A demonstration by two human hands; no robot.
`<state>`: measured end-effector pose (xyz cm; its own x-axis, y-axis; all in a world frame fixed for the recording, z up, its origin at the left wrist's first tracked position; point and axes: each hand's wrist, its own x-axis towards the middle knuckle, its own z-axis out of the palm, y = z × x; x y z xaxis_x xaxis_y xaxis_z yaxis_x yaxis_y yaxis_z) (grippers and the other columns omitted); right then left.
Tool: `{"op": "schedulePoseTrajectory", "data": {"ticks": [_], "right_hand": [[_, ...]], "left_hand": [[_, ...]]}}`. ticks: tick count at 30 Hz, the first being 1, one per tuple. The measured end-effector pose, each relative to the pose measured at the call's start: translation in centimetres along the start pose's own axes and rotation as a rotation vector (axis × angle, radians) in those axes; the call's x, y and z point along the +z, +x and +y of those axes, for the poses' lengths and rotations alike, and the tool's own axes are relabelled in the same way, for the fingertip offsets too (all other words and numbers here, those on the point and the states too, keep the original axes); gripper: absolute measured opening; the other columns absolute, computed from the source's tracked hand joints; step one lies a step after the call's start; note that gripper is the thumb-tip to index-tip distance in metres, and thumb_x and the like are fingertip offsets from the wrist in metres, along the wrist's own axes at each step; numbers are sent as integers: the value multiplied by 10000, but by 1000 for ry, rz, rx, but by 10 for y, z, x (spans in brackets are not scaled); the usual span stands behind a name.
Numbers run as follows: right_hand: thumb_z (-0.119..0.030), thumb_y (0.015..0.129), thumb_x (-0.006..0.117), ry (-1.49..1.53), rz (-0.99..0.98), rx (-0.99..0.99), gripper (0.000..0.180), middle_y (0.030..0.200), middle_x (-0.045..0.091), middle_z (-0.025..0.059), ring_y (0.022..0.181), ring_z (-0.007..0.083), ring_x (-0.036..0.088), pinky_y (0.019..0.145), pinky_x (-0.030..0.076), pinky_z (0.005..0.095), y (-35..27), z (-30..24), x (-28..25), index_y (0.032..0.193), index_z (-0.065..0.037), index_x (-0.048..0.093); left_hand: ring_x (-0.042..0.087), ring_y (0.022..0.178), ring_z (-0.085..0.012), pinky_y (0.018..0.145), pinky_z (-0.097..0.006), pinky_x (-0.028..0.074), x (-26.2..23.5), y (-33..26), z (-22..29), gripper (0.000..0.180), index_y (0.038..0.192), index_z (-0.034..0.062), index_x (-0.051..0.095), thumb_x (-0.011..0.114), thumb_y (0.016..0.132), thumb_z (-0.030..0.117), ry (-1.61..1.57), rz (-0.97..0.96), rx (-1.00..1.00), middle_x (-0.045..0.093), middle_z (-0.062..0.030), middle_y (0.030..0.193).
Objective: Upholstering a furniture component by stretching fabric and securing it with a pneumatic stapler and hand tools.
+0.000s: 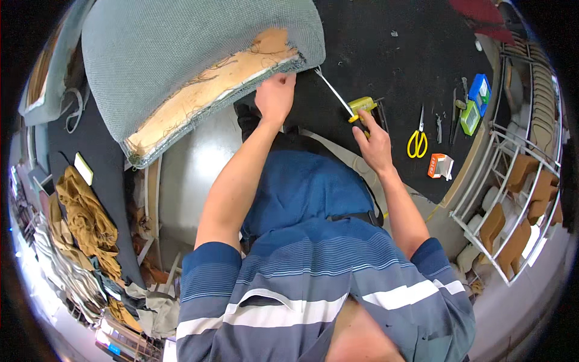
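A grey-green upholstered seat cushion (199, 54) lies at the upper left, its fabric edge folded back along the near side. Bare wood (205, 90) with loose threads shows in that gap. My left hand (276, 96) is closed on the near fabric edge, close to the right corner; its fingertips are partly hidden. In my right hand (375, 143) is a yellow-handled screwdriver (333, 90), its long metal shaft slanting up and left. The tip is at the cushion's right corner; I cannot tell whether it touches. Just beyond that hand lies a yellow-green handled tool (363, 104).
On the black tabletop (398, 60) at right are yellow scissors (417, 142), an orange-white box (440, 166), a green case (470, 117) and a blue case (480, 93). A metal rack (500, 211) stands far right. Brown cloth (87, 214) and another upholstered piece (57, 72) are at left.
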<state>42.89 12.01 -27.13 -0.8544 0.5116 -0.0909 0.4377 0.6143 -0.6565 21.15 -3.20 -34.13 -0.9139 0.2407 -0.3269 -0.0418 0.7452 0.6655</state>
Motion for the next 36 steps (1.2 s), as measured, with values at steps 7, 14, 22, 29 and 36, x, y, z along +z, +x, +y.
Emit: {"op": "schedulePoseTrajectory", "data": {"ticks": [7, 14, 22, 29, 36], "right_hand": [[-161, 913, 689, -29, -70, -60, 445, 1238, 695, 157, 1090, 333, 691, 902, 551, 391, 8, -5, 6, 1353, -147, 626], [-175, 909, 694, -69, -19, -159, 444, 1151, 721, 130, 984, 321, 714, 795, 576, 398, 15, -8, 20, 1348, -183, 631], [-171, 896, 694, -180, 7, -193, 445, 988, 725, 112, 803, 312, 714, 658, 567, 403, 23, -14, 21, 1337, -190, 637], [-154, 900, 672, -343, -38, -260, 423, 881, 701, 93, 656, 314, 690, 555, 555, 410, 31, -31, 7, 1321, -188, 645], [-149, 873, 709, -539, -131, -137, 454, 936, 707, 138, 764, 331, 711, 635, 559, 421, 38, -65, 2, 1323, -168, 650]], "left_hand": [[726, 918, -336, 767, -445, 564, -18, 53, 13, 488, 1032, 134, 730, 790, 778, 546, 323, -42, 245, 757, -120, 933], [712, 993, -317, 826, -429, 554, -30, 70, 9, 461, 1048, 195, 757, 752, 790, 577, 299, -204, 223, 754, -125, 1024], [705, 957, -273, 857, -394, 543, -38, 79, -3, 436, 1102, 192, 755, 778, 784, 490, 222, -323, 283, 743, -80, 988], [705, 936, -260, 844, -391, 541, -36, 78, -6, 441, 1125, 189, 749, 803, 770, 444, 201, -281, 282, 735, -67, 942], [702, 926, -267, 839, -397, 541, -34, 81, -10, 407, 1099, 186, 757, 803, 774, 427, 213, -304, 282, 740, -78, 946]]}}
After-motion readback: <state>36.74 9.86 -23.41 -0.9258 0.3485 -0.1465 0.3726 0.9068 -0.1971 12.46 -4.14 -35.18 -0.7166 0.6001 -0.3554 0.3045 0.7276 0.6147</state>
